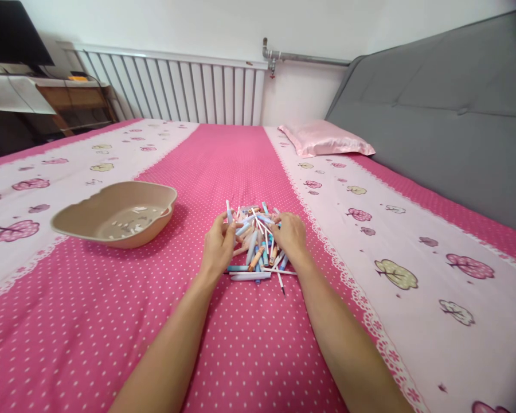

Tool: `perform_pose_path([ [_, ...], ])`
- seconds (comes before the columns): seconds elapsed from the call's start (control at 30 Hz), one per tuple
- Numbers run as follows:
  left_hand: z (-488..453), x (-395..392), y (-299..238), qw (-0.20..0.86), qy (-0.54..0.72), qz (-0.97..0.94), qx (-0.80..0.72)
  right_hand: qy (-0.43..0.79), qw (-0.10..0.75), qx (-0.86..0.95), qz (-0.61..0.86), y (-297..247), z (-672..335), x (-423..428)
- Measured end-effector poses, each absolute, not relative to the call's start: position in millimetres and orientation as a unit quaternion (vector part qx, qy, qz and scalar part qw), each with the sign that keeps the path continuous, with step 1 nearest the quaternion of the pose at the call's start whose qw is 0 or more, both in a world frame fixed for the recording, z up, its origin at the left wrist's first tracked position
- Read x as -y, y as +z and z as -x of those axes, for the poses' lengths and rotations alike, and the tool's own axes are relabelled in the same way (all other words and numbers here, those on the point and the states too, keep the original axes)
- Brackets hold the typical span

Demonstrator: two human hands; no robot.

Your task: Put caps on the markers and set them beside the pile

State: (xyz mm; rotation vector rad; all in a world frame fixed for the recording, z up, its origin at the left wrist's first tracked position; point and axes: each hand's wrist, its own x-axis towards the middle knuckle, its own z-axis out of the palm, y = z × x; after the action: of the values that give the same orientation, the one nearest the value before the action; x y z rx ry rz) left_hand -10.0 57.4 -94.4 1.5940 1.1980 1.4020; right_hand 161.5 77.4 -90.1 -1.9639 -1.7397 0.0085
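A heap of loose pen parts (pixel 252 241) lies on the pink bedspread: blue, white and tan barrels, with thin white refills (pixel 281 281) among them, some dark-tipped. At the heap's left side, my left hand (pixel 218 244) is closed on a pale pen barrel (pixel 229 211), which stands nearly upright between thumb and fingers. My right hand (pixel 291 234) rests at the right side, its fingers bent together over the parts. What those fingertips pinch, if anything, is too small to make out.
To the left sits a beige plastic basin (pixel 112 238) with small white pieces (pixel 133 226) in it. The dotted pink bedspread (pixel 249 338) spreads all around. Further off are a pink pillow (pixel 324 137), a grey headboard (pixel 438 115), a white radiator (pixel 172 83) and a monitor (pixel 15 34).
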Motion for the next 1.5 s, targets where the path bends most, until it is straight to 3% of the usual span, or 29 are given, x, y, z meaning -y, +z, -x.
perform_pose_path([
  [0.13, 9.8, -57.7, -93.9, 0.348, 0.539, -0.614, -0.46, 0.048, 0.338, 0.597, 0.726, -78.1, -167.6, -74.7],
  [0.3, 8.0, -54.9, -90.5, 0.348, 0.543, -0.622, -0.444, 0.153, 0.446, 0.63, 0.617, -65.7, -162.0, -69.2],
  [0.43, 6.6, -51.6, -85.9, 0.347, 0.547, -0.628, -0.432, 0.227, 0.433, 0.678, 0.548, -60.9, -148.3, -61.8],
  [0.6, 5.8, -49.6, -84.0, 0.353, 0.552, -0.633, -0.413, 0.233, 0.38, 0.713, 0.541, -60.9, -138.7, -56.3],
  [0.9, 3.9, -49.2, -86.2, 0.397, 0.53, -0.642, -0.386, 0.263, 0.377, 0.69, 0.558, -59.2, -139.1, -54.4],
  [1.2, 3.7, -49.8, -91.8, 0.358, 0.478, -0.7, -0.392, 0.499, 0.61, 0.455, 0.415, -32.3, -141.5, -45.6],
  [1.5, 1.5, -45.7, -94.1, 0.285, 0.411, -0.765, -0.406, 0.448, 0.665, 0.43, 0.415, -31.4, -143.1, -48.1],
])
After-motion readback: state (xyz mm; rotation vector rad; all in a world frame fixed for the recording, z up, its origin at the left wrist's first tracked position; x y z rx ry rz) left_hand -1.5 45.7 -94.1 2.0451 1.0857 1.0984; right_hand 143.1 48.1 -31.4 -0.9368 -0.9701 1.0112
